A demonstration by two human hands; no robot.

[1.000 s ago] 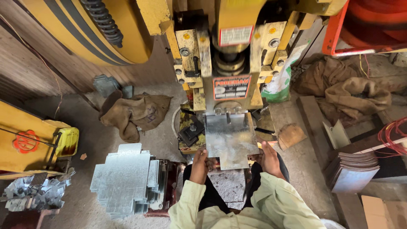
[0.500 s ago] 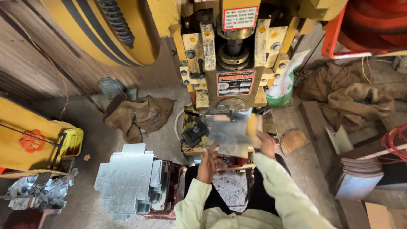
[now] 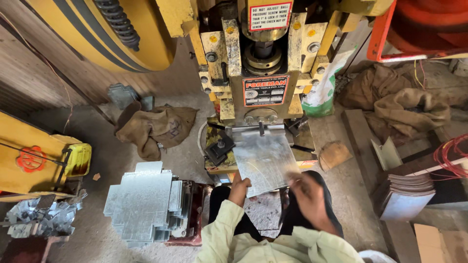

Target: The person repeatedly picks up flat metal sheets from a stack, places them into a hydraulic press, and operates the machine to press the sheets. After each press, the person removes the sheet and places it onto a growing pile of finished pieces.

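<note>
The metal sheet (image 3: 264, 163) (grey, dull-shining, its near edge tilted) lay on the bed of the yellow press (image 3: 263, 63), far edge under the ram. The left hand (image 3: 240, 187) gripped its near-left corner; the right hand (image 3: 307, 192), blurred, touched the near-right edge. A stack of cut sheets (image 3: 141, 207) sat left, burlap sacking (image 3: 156, 127) behind it.

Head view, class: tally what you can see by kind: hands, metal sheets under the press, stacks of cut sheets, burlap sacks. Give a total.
Hands: 2, left hand and right hand
Metal sheet under the press: 1
Stacks of cut sheets: 2
Burlap sacks: 2
Total: 7
</note>
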